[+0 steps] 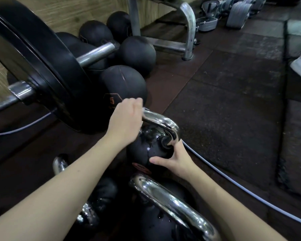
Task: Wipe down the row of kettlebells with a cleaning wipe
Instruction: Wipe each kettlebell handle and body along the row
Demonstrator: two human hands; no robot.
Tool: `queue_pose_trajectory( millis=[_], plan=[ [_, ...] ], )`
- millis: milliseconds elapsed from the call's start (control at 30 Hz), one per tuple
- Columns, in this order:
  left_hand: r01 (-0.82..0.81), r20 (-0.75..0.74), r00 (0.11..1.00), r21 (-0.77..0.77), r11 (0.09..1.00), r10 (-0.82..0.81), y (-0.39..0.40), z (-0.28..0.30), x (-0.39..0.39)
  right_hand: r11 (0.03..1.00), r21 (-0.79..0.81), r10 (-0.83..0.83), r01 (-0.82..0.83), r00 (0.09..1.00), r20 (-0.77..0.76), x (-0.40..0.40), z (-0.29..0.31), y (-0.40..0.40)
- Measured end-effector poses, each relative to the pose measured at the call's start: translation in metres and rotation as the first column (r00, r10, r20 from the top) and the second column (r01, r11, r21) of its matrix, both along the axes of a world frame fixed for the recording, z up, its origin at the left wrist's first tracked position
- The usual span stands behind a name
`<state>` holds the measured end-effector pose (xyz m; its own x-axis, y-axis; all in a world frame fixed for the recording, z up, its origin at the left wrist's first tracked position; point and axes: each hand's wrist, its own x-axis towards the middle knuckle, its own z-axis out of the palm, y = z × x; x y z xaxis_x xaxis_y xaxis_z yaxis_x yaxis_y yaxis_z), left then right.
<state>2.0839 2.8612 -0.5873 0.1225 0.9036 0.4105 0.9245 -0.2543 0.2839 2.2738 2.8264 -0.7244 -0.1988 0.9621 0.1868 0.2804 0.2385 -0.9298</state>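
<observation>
A black kettlebell (147,148) with a chrome handle (163,123) stands on the floor in front of me, its body wet and shiny. My left hand (124,119) is closed over the far end of that handle, and a bit of white wipe (143,109) shows at its fingers. My right hand (175,158) presses against the kettlebell's right side, thumb on the black ball. A nearer kettlebell (163,221) with a big chrome handle (172,200) sits at the bottom. Another kettlebell (101,192) lies under my left forearm.
A loaded barbell with large black plates (42,70) stands to the left. Several black medicine balls (125,84) lie against the wooden wall. A steel rack foot (188,32) and grey dumbbells (238,13) are farther back. A grey cable (241,186) crosses the rubber floor on the right.
</observation>
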Motion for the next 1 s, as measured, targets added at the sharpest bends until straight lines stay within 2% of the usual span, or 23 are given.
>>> queue_pose_trajectory(
  millis=[33,67,100,167,200,267,367,467,500,533,567,600,633,667,700,733,767,800,833,867,900,967,1000],
  plan=[
    [0.124,-0.262,0.96,0.099,0.987,-0.094,-0.007,0.006,0.014,1.0,-0.004,-0.006,0.006,1.0,-0.003,-0.001,-0.002,0.001],
    [0.245,-0.44,0.88,0.105,0.964,-0.176,-0.011,0.007,0.03,1.0,-0.019,-0.005,0.005,1.0,-0.007,-0.001,-0.003,0.003],
    [0.348,-0.53,0.801,0.033,0.937,-0.278,-0.017,0.006,0.046,0.999,-0.036,0.0,0.0,1.0,-0.008,-0.001,-0.004,0.004],
    [0.411,-0.652,0.67,-0.071,0.909,-0.354,-0.025,-0.001,0.068,0.998,-0.061,0.027,-0.026,1.0,0.011,-0.001,-0.005,0.004],
    [0.427,-0.668,0.649,-0.077,0.901,-0.364,-0.027,-0.007,0.071,0.997,-0.068,0.035,-0.033,0.999,0.031,-0.002,-0.005,0.004],
    [0.485,-0.675,0.65,0.014,0.874,-0.35,-0.025,-0.015,0.065,0.997,-0.061,0.047,-0.045,0.998,0.037,-0.001,-0.008,0.005],
    [0.398,-0.463,0.819,0.031,0.917,-0.339,-0.025,-0.002,0.051,0.998,-0.054,0.026,-0.026,1.0,-0.005,-0.001,-0.008,0.005],
    [0.233,-0.332,0.921,0.045,0.972,-0.205,-0.015,0.003,0.022,1.0,-0.016,0.007,-0.007,1.0,-0.015,0.0,-0.005,0.003],
    [0.118,-0.199,0.973,0.005,0.993,-0.114,-0.009,-0.003,0.006,1.0,-0.013,0.007,-0.007,1.0,-0.011,0.001,-0.003,0.002],
    [-0.016,0.018,1.0,-0.111,0.994,0.019,-0.001,-0.008,-0.012,1.0,-0.01,0.01,-0.01,1.0,-0.006,0.0,-0.001,0.001],
    [-0.069,0.318,0.932,-0.311,0.948,0.172,0.004,-0.008,-0.023,1.0,-0.005,0.009,-0.009,1.0,0.002,0.0,0.0,0.0],
    [-0.046,0.546,0.769,-0.473,0.88,0.333,0.011,-0.011,-0.031,1.0,-0.003,0.011,-0.011,1.0,0.006,0.0,-0.001,0.001],
    [-0.026,0.617,0.672,-0.534,0.845,0.41,0.016,-0.016,-0.036,1.0,-0.012,0.018,-0.018,1.0,0.001,0.0,-0.001,0.001],
    [-0.039,0.595,0.678,-0.557,0.83,0.431,0.018,-0.014,-0.035,1.0,-0.016,0.023,-0.023,1.0,-0.008,0.0,-0.002,0.001],
    [-0.084,0.487,0.784,-0.531,0.843,0.385,0.016,-0.01,-0.031,1.0,-0.013,0.021,-0.021,1.0,-0.016,0.0,-0.002,0.001],
    [-0.101,0.335,0.906,-0.423,0.9,0.259,0.014,-0.007,-0.024,1.0,-0.005,0.015,-0.015,1.0,-0.023,0.0,-0.003,0.001],
    [-0.055,0.155,0.983,-0.292,0.955,0.104,0.009,-0.002,-0.017,1.0,-0.002,0.01,-0.01,1.0,-0.026,0.0,-0.003,0.001],
    [0.01,-0.056,0.998,-0.187,0.982,-0.021,0.003,0.007,-0.007,1.0,0.006,0.004,-0.004,1.0,-0.024,0.0,-0.004,0.002],
    [0.083,-0.277,0.955,-0.105,0.991,-0.109,-0.003,0.013,0.006,1.0,0.006,0.002,-0.002,1.0,-0.017,-0.001,-0.004,0.002],
    [0.169,-0.457,0.874,-0.027,0.985,-0.163,-0.007,0.015,0.021,1.0,-0.003,-0.004,0.004,1.0,-0.013,-0.002,-0.005,0.003],
    [0.262,-0.559,0.799,-0.009,0.965,-0.222,-0.012,0.016,0.04,1.0,-0.018,-0.006,0.006,1.0,-0.016,-0.003,-0.006,0.003],
    [0.401,-0.673,0.647,-0.097,0.911,-0.357,-0.021,0.008,0.068,0.999,-0.043,0.023,-0.022,1.0,0.016,-0.002,-0.006,0.004],
    [0.425,-0.681,0.623,-0.119,0.897,-0.385,-0.023,0.004,0.073,0.999,-0.042,0.034,-0.032,0.998,0.051,-0.002,-0.005,0.004]
  ],
)
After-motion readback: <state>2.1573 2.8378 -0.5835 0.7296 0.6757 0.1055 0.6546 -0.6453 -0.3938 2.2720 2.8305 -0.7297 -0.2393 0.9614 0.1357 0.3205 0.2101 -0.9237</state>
